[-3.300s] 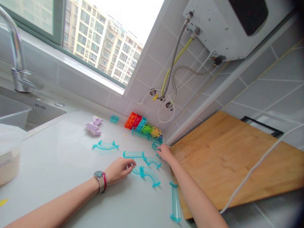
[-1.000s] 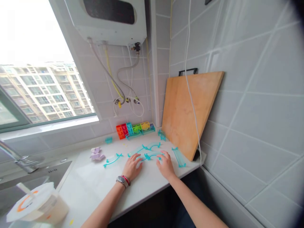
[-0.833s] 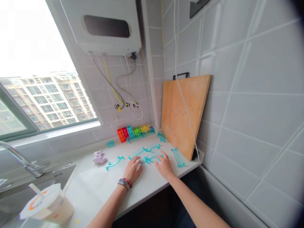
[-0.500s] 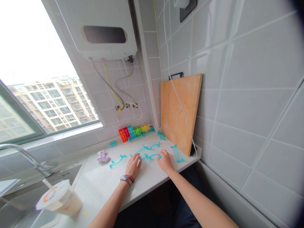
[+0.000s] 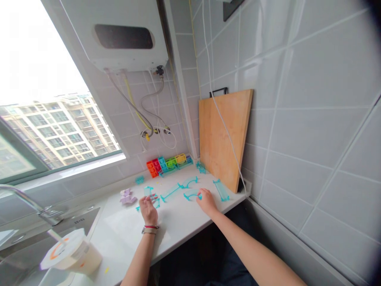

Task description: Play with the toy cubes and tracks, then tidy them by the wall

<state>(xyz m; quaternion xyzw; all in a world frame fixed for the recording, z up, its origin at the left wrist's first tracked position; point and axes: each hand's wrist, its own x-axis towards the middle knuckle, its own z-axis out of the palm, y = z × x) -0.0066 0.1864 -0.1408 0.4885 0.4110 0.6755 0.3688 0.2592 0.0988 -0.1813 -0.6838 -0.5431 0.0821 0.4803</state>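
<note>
My left hand (image 5: pixel 149 209) is turned palm up, its fingers closed on a see-through panel with teal ends (image 5: pixel 155 200). The end of a curved clear panel with teal edges (image 5: pixel 191 195) is pinched by my right hand (image 5: pixel 206 201). Between the hands lies a straight clear panel with teal ends (image 5: pixel 171 193). Behind it is another curved teal-edged piece (image 5: pixel 190 182). Just left of my left hand are lilac angular pieces (image 5: pixel 127 196). A teal end of a piece partly hidden by my left hand (image 5: pixel 137 208) shows beside its fingers.
Against the back wall stands a row of coloured plastic blocks (image 5: pixel 166 163). A wooden board (image 5: pixel 224 137) leans in the corner, a white cable (image 5: pixel 222 119) hanging across it. Another clear teal-ended panel (image 5: pixel 220 190) lies at right. A lidded drink cup (image 5: pixel 73 254) stands near the sink (image 5: pixel 80 218).
My left hand has moved left from the middle pieces and turned palm up, carrying a clear teal-ended panel. My right hand stays at the curved piece. The view has shifted slightly.
</note>
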